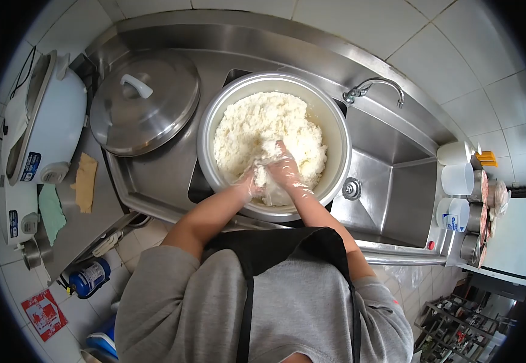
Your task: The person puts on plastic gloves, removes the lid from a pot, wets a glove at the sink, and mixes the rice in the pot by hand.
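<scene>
White cooked rice fills much of a large round metal pot in front of me. Both my hands are inside the pot near its front side, in clear thin plastic gloves. Rice clings to the gloves. My left hand is cupped at a clump of rice, its fingers partly hidden. Close beside it, my right hand curls against the same clump, with its fingertips partly covered by rice.
A steel lid with a white handle lies on the counter at left. Right of the pot is a sink under a tap. White containers stand farther right; rice-cooker-like appliances stand far left, near cloths.
</scene>
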A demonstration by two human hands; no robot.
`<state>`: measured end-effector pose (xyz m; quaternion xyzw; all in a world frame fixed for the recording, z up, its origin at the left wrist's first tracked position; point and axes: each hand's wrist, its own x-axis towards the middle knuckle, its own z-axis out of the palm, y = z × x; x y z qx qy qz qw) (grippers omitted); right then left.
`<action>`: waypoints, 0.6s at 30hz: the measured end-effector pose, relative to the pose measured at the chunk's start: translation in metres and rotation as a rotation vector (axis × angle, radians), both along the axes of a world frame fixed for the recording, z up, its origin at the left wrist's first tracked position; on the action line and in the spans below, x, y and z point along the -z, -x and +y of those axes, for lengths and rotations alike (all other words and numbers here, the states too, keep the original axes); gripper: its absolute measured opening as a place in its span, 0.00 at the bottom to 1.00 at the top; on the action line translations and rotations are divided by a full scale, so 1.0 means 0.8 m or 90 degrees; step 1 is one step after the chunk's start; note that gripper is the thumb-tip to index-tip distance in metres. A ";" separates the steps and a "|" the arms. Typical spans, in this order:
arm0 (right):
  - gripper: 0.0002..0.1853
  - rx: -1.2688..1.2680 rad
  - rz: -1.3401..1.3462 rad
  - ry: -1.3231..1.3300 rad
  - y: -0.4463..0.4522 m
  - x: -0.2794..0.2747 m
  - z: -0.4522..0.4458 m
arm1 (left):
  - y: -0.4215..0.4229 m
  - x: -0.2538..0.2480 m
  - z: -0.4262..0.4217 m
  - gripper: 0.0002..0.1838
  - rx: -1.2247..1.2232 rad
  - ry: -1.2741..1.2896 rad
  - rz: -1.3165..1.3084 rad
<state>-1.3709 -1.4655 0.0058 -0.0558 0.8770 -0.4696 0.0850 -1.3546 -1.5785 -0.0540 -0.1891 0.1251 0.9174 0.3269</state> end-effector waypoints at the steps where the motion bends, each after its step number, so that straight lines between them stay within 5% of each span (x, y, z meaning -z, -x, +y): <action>1: 0.29 -0.023 -0.025 -0.003 -0.005 -0.031 -0.006 | -0.005 -0.028 0.002 0.23 -0.019 -0.030 -0.060; 3: 0.32 -0.041 -0.054 0.056 -0.012 -0.050 -0.012 | -0.004 -0.038 0.001 0.23 -0.015 -0.036 -0.086; 7: 0.33 -0.057 -0.017 -0.083 -0.024 -0.055 -0.020 | 0.001 0.001 -0.003 0.23 0.041 0.035 -0.027; 9: 0.30 -0.005 -0.064 0.099 -0.021 -0.036 -0.014 | 0.002 0.019 -0.001 0.23 0.062 0.057 -0.014; 11: 0.27 0.100 -0.054 0.324 -0.020 0.012 -0.016 | 0.004 0.078 0.006 0.24 0.103 0.218 0.186; 13: 0.25 0.148 0.046 0.115 -0.013 0.022 -0.008 | 0.014 0.165 0.017 0.24 0.133 0.699 0.669; 14: 0.24 0.173 0.095 0.011 -0.013 0.012 -0.006 | 0.009 0.122 0.015 0.23 0.120 0.666 0.654; 16: 0.25 0.153 0.058 0.134 -0.012 0.008 0.004 | -0.002 0.022 0.010 0.23 0.096 0.601 0.625; 18: 0.26 0.131 0.023 0.185 -0.007 0.025 0.015 | 0.001 -0.022 0.009 0.19 0.146 0.055 0.024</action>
